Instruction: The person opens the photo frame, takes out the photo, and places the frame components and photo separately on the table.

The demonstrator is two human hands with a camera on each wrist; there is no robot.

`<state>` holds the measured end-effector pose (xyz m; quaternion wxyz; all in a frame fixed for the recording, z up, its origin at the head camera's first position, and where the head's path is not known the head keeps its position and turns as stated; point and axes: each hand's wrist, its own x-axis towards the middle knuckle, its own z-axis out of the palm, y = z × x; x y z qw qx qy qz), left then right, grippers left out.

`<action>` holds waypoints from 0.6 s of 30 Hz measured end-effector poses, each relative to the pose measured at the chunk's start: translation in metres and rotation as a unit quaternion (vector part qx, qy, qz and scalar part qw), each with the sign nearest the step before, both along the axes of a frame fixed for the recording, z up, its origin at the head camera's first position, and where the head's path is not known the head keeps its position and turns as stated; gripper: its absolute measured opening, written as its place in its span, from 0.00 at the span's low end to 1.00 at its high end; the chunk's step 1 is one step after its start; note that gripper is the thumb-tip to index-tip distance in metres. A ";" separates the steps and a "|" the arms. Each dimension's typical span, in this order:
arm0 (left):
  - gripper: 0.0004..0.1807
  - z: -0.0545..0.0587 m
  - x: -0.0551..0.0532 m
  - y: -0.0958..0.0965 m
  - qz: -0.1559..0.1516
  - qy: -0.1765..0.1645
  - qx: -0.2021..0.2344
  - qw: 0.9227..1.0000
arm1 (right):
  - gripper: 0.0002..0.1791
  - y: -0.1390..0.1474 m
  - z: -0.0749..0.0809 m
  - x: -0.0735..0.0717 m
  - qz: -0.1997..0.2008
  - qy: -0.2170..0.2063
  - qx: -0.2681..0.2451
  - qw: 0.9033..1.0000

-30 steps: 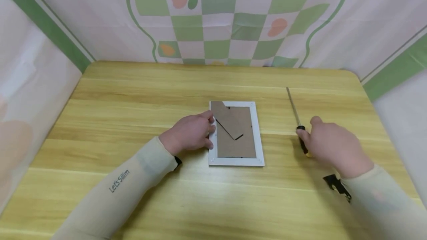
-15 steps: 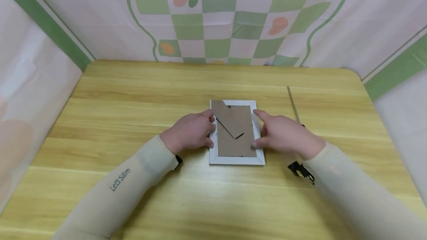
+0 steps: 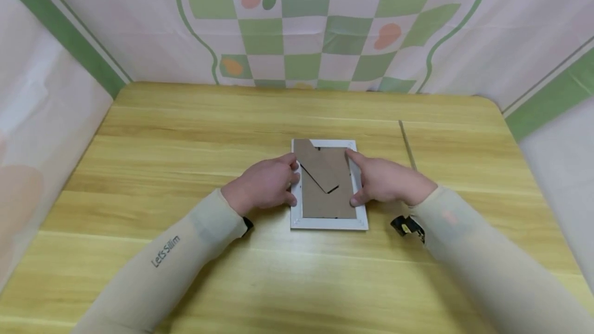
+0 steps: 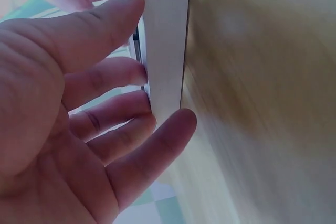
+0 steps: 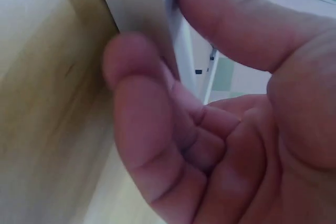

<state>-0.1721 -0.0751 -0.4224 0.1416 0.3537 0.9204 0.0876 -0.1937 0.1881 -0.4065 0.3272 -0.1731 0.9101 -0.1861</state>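
Observation:
A white picture frame (image 3: 328, 223) lies face down on the table, its brown backing board (image 3: 327, 206) and brown stand leg (image 3: 308, 152) facing up. My left hand (image 3: 263, 183) grips the frame's left side; in the left wrist view the thumb rests over the white edge (image 4: 165, 35) and the little finger lies along its side. On the opposite side, my right hand (image 3: 389, 180) grips the frame with thumb and index finger on the back. The right wrist view shows a curled finger (image 5: 142, 114) against the outer edge.
Behind my right wrist lies a screwdriver (image 3: 407, 142); only its metal shaft shows, the handle being hidden. The wooden table (image 3: 209, 117) ends at a patterned cloth (image 3: 303, 40) at the back, with cloth on both sides too.
My right hand has let go of the screwdriver on the right and moved left to the frame's right side. My left hand stays on the frame, which has hardly moved.

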 end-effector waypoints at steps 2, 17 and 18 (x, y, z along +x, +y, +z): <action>0.12 -0.001 0.001 -0.001 -0.002 0.002 0.005 1.000 | 0.68 0.000 -0.001 0.001 -0.013 -0.025 -0.006 1.000; 0.19 0.002 0.000 0.016 0.182 -0.090 0.063 0.977 | 0.66 -0.004 0.003 0.004 -0.037 -0.069 0.008 0.997; 0.19 0.000 -0.001 0.018 0.194 -0.104 0.063 0.974 | 0.66 -0.004 0.003 0.005 -0.038 -0.068 0.010 0.997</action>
